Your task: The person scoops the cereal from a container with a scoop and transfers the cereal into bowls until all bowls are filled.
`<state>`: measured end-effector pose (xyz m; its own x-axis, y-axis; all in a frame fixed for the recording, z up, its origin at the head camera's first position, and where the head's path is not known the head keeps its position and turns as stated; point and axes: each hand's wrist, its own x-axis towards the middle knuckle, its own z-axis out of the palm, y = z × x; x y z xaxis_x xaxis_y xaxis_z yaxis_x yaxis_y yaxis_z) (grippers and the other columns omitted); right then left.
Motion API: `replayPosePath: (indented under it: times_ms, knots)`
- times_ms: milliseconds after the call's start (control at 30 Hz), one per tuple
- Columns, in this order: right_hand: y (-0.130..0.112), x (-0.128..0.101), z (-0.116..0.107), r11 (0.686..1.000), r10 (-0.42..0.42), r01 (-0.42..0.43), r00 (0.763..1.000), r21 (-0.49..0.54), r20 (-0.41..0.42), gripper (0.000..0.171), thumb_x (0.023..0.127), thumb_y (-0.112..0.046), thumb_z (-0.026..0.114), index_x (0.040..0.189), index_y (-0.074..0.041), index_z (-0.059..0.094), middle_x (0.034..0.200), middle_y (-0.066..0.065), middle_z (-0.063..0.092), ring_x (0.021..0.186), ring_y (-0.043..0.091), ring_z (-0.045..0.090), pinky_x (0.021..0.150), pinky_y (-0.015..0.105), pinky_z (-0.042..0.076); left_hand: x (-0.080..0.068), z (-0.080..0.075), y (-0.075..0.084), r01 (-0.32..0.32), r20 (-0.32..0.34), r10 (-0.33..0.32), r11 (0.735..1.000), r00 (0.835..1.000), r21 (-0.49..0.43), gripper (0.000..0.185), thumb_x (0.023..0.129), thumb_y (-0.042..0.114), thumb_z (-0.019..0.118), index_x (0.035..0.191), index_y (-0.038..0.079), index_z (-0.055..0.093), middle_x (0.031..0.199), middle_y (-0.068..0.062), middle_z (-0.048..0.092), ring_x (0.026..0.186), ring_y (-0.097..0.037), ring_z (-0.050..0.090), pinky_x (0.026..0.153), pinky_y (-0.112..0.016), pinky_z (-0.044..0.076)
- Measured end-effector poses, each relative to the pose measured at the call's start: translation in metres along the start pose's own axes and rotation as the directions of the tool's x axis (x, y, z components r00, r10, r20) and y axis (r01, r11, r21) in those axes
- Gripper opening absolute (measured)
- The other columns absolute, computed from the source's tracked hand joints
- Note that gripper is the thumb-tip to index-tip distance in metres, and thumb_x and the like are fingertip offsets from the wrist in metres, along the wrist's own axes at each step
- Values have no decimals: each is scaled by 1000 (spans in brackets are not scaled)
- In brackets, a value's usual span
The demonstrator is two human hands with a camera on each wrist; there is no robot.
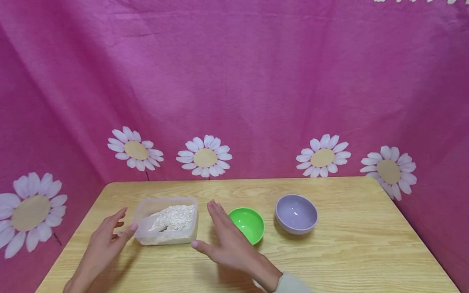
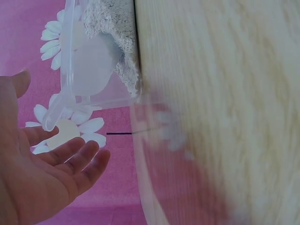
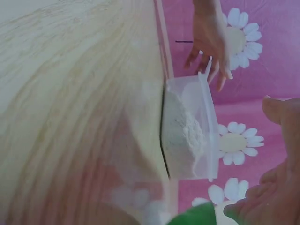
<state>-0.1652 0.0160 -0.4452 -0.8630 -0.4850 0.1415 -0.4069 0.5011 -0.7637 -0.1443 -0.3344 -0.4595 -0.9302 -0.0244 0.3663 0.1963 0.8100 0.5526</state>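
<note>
Both hands flat-fingered, left (image 1: 106,239) and right (image 1: 228,244) flanking plastic container (image 1: 167,220), gripping nothing.

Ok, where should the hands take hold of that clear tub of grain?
Probably by its two short end walls, one hand from each side. The clear tub sits flat and lidless, with the left hand and right hand open and flanking it already. Grip below the rim to keep it level.

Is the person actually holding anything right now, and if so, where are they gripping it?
Nothing is held. Both the left hand and right hand are open, on either side of the plastic tub; the left thumb looks to be at its corner.
</note>
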Motion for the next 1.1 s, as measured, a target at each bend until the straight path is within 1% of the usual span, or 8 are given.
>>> replayPosePath:
  times_ms: [133, 200, 267, 367, 633, 833, 967, 1100]
  knots:
    - [1, 6, 11, 1000, 4, -4, 1000, 21, 13, 100, 100, -59, 69, 172, -11, 21, 181, 3, 16, 168, 23, 15, 134, 52, 23, -1, 3, -2, 2, -4, -2, 1000, 1000, -17, 61, 104, 21, 71, 155, -5, 49, 131, -27, 67, 110, -42, 71, 77, -25, 59]
    - [1, 8, 16, 1000, 7, -8, 1000, 25, 22, 99, 100, -59, 68, 172, -11, 20, 181, 4, 16, 168, 24, 16, 134, 51, 23, -1, 4, -3, 11, 3, -11, 1000, 1000, -21, 61, 105, 22, 71, 155, -5, 50, 126, -24, 69, 104, -24, 71, 77, -24, 59]
    - [3, 11, 22, 1000, 9, -9, 1000, 20, 27, 98, 101, -58, 68, 172, -11, 20, 181, 5, 16, 168, 25, 18, 133, 51, 24, -1, 5, -4, 22, 15, -21, 1000, 1000, -21, 61, 104, 23, 72, 154, -5, 50, 121, -20, 70, 99, -8, 67, 77, -24, 58]
    - [4, 14, 29, 1000, 14, -15, 999, 19, 31, 97, 102, -56, 68, 171, -9, 21, 181, 7, 17, 167, 26, 21, 133, 51, 25, -2, 6, -3, 41, 31, -40, 999, 999, -21, 62, 104, 25, 72, 154, -4, 51, 117, -17, 72, 91, 7, 58, 75, -23, 57]
    - [2, 23, 41, 999, 29, -30, 998, 13, 51, 94, 104, -52, 66, 171, -5, 20, 180, 11, 17, 167, 28, 22, 132, 54, 26, -5, 11, -1, 75, 59, -75, 997, 995, -3, 60, 106, 26, 70, 154, -4, 51, 115, -20, 76, 87, -11, 69, 75, -27, 57]
    - [0, 32, 46, 999, 31, -32, 999, 16, 41, 94, 104, -48, 67, 171, -5, 18, 180, 14, 19, 166, 29, 25, 132, 51, 27, -6, 12, 4, 86, 42, -86, 996, 995, 2, 56, 106, 24, 70, 152, -4, 53, 113, -18, 78, 83, -1, 64, 74, -26, 56]
    - [1, 35, 49, 999, 32, -32, 999, -3, 26, 92, 105, -48, 66, 171, -3, 18, 179, 17, 21, 165, 32, 27, 132, 51, 28, -6, 13, 4, 72, 39, -72, 997, 997, 3, 51, 106, 22, 69, 149, -3, 57, 116, -21, 77, 84, -1, 65, 74, -27, 56]
    - [4, 38, 52, 999, 39, -39, 999, 17, 21, 90, 106, -46, 65, 170, -2, 18, 179, 18, 22, 165, 32, 25, 133, 51, 26, -6, 13, 4, 72, 39, -73, 997, 997, 21, 48, 107, 22, 69, 147, -2, 59, 121, -23, 77, 88, -1, 66, 77, -28, 57]
